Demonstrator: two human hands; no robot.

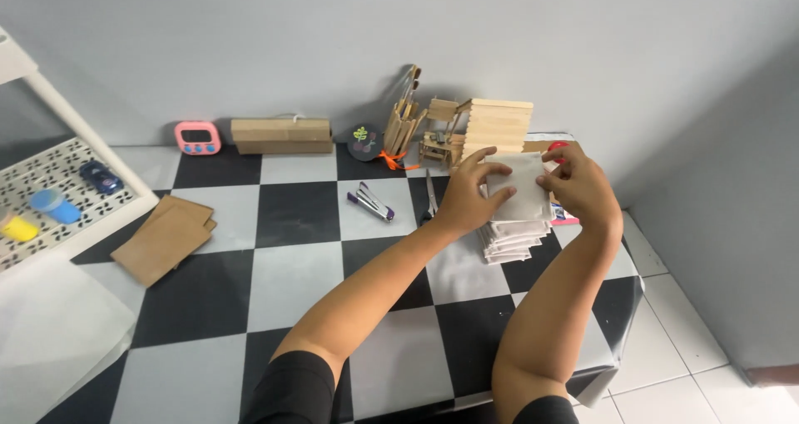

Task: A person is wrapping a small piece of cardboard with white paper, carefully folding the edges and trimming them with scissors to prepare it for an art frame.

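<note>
At the far left a white perforated shelf (58, 183) carries a small blue toy car (101, 176), a blue-capped item and a yellow one, set off the checkered table (275, 274) and so out of the working space. Near the table's left edge lie flat brown cardboard sheets (163, 239), loosely overlapped and well apart from the hands. Along the wall stand a pink digital timer (198, 138), a long wooden block (281, 136), a small dark round disc (364, 143) and a bundle of wooden sticks (403, 124) leaning upright, all pushed back, which seems to leave the middle squares bare. A stapler (371, 202) lies in front of them, and scissors (429, 199) rest just beside the left wrist, within easy reach. The left hand (468, 199) pinches the left edge of a white folded sheet (520, 189), thumb on top and fingers curled under, closed on it. The right hand (583, 189) grips the opposite edge the same way, so the sheet is held taut between both, lifted just above a stack of similar white folded pieces (509, 239) near the table's right side. Behind it stand a small stick-built model (441, 133) and a tall pile of flat wooden slats (498, 126); something red peeks out past the right fingers, too hidden to tell. The stack sits near the right edge, where the cloth drops to a tiled floor (674, 324); the widest open room is toward the person, on the near squares.
</note>
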